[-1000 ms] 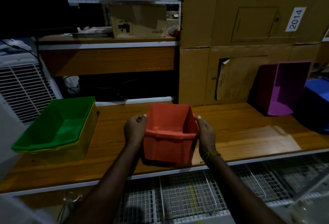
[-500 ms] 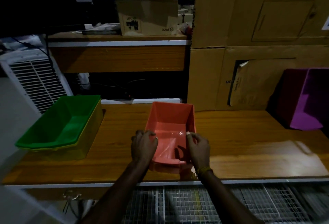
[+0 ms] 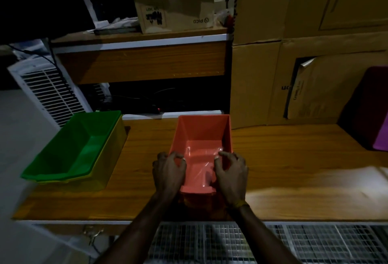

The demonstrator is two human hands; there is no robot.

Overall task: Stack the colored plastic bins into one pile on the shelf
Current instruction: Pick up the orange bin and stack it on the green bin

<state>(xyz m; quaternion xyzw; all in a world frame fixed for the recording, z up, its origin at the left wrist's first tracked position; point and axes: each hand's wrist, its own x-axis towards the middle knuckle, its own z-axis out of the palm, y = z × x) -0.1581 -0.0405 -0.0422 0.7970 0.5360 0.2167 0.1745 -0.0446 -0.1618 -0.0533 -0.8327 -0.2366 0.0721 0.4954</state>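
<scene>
Two hands are gripping the red bin [image 3: 201, 152] by its near side walls: left hand [image 3: 168, 171] curling over the left rim, right hand [image 3: 231, 175] over the right. Red bin is sitting open side up on the wooden shelf [image 3: 294, 158]. Green bin [image 3: 71, 148] is nesting inside a yellow bin [image 3: 105, 165], well apart to the left.

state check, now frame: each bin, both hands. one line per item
red bin: upright, open side up, empty, on the shelf.
green bin: nested inside the yellow bin, empty.
yellow bin: upright at the shelf's left end, holds the green bin.
purple bin: at the right edge, apparently tipped on its side, cropped.
left hand: fingers curled at the red bin's left wall; grip unclear.
right hand: fingers curled at its right wall; grip unclear.
</scene>
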